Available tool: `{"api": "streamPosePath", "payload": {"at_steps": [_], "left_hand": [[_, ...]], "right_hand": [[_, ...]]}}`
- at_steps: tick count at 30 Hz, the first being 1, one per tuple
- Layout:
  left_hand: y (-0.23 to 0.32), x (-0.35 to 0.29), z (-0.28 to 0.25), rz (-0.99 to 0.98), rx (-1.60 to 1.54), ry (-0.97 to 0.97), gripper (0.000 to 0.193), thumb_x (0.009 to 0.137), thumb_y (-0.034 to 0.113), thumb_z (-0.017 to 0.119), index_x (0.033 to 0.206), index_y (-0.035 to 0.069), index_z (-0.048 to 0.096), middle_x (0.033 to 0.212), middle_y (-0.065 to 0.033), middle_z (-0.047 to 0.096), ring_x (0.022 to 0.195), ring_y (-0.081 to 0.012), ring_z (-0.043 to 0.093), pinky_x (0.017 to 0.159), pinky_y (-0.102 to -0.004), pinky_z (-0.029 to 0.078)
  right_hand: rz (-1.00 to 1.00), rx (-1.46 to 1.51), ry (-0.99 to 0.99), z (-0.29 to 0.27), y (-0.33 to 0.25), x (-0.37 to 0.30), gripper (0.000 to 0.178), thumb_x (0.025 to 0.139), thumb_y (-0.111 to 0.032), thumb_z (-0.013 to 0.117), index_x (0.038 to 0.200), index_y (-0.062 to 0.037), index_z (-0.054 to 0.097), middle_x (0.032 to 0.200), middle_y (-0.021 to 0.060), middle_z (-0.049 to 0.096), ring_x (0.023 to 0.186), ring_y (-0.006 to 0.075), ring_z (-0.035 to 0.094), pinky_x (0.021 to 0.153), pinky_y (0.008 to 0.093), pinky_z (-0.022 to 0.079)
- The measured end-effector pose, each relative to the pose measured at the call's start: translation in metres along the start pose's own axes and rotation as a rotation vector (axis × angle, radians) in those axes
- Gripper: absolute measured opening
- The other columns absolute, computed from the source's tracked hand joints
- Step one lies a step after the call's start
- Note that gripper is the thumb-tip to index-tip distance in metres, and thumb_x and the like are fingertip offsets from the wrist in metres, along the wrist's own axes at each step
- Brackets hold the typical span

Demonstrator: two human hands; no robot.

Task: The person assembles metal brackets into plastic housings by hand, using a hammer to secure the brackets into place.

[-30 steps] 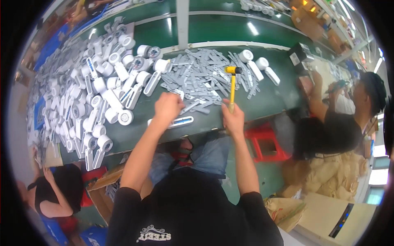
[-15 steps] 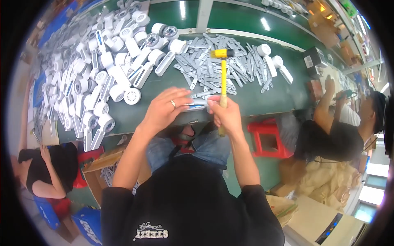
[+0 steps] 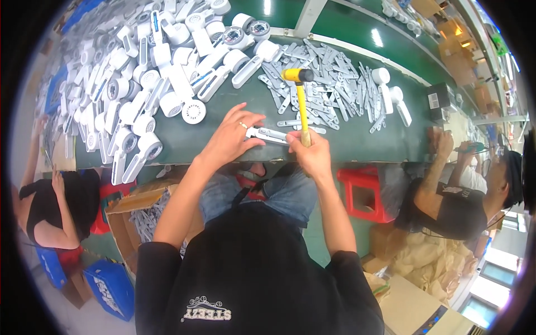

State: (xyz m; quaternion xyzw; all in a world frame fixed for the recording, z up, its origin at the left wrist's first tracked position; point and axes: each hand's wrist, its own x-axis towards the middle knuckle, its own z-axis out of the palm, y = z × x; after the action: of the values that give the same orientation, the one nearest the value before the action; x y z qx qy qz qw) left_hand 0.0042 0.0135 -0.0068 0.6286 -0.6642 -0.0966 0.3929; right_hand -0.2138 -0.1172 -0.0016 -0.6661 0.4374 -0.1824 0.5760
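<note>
Over the near edge of the green worktable, a slim white fan handle (image 3: 272, 135) with a grey strip along its top lies crosswise between my hands. My left hand (image 3: 228, 137), wearing a ring, holds its left end between thumb and fingers. My right hand (image 3: 312, 157) is closed round the grip of a small mallet (image 3: 303, 109). The mallet stands up from that fist, its yellow and black head pointing away from me. My right thumb and fingertip also touch the handle's right end. Several loose grey strips (image 3: 329, 84) lie piled just beyond.
A big heap of white handheld fans (image 3: 181, 78) covers the table's left side. Two white fans (image 3: 397, 97) lie right of the strips. A carton of grey parts (image 3: 120, 209) and a red stool (image 3: 365, 192) stand below. People sit at both sides.
The view has shifted, so the table's contents appear further right. The blue line seen in the handle's slot earlier is now hidden, with a grey strip showing there. The mallet stays in my right hand.
</note>
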Motion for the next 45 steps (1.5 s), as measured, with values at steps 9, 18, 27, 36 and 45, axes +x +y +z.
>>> {"api": "streamPosePath", "payload": {"at_steps": [9, 18, 27, 36, 45], "left_hand": [[-0.011, -0.002, 0.009, 0.222, 0.127, 0.091, 0.029, 0.082, 0.017, 0.086, 0.109, 0.011, 0.075, 0.102, -0.0034, 0.072, 0.110, -0.0231, 0.067, 0.114, -0.0537, 0.047], [-0.004, 0.005, 0.008, 0.183, 0.160, 0.052, 0.023, 0.083, 0.016, 0.086, 0.101, 0.010, 0.074, 0.104, -0.0066, 0.070, 0.107, -0.0264, 0.068, 0.108, -0.0530, 0.050], [-0.006, 0.008, 0.016, 0.323, 0.314, -0.043, 0.032, 0.091, 0.019, 0.075, 0.122, 0.027, 0.078, 0.103, 0.0009, 0.074, 0.098, -0.0190, 0.073, 0.123, -0.0572, 0.039], [-0.004, 0.011, 0.014, 0.336, 0.311, -0.014, 0.032, 0.088, 0.014, 0.081, 0.118, 0.022, 0.079, 0.103, 0.0001, 0.074, 0.096, -0.0189, 0.074, 0.121, -0.0571, 0.041], [-0.007, 0.013, 0.018, 0.332, 0.308, -0.007, 0.028, 0.087, 0.014, 0.082, 0.114, 0.020, 0.081, 0.100, 0.0005, 0.075, 0.095, -0.0181, 0.074, 0.121, -0.0563, 0.041]], "right_hand": [[0.075, -0.160, -0.080, -0.002, -0.029, -0.002, 0.018, 0.095, -0.017, 0.079, 0.106, -0.0028, 0.076, 0.071, -0.0007, 0.068, 0.061, 0.0045, 0.056, 0.055, 0.0256, 0.044], [0.340, 0.272, -0.248, -0.011, -0.011, 0.010, 0.035, 0.102, -0.020, 0.073, 0.131, 0.0001, 0.069, 0.062, 0.0017, 0.061, 0.042, 0.0065, 0.044, 0.039, 0.0254, 0.033], [0.281, 0.232, -0.204, -0.005, -0.003, -0.009, 0.036, 0.104, -0.022, 0.072, 0.132, -0.0013, 0.067, 0.065, -0.0008, 0.058, 0.045, 0.0067, 0.045, 0.041, 0.0255, 0.034], [0.014, -0.245, 0.018, -0.031, -0.020, -0.151, 0.055, 0.113, -0.016, 0.044, 0.166, -0.0095, 0.034, 0.070, 0.0075, 0.060, 0.062, 0.0150, 0.063, 0.063, 0.0325, 0.052], [0.154, -0.232, 0.004, -0.021, -0.012, -0.155, 0.053, 0.112, -0.018, 0.046, 0.164, -0.0113, 0.038, 0.086, 0.0243, 0.071, 0.079, 0.0396, 0.075, 0.072, 0.0423, 0.056]]}}
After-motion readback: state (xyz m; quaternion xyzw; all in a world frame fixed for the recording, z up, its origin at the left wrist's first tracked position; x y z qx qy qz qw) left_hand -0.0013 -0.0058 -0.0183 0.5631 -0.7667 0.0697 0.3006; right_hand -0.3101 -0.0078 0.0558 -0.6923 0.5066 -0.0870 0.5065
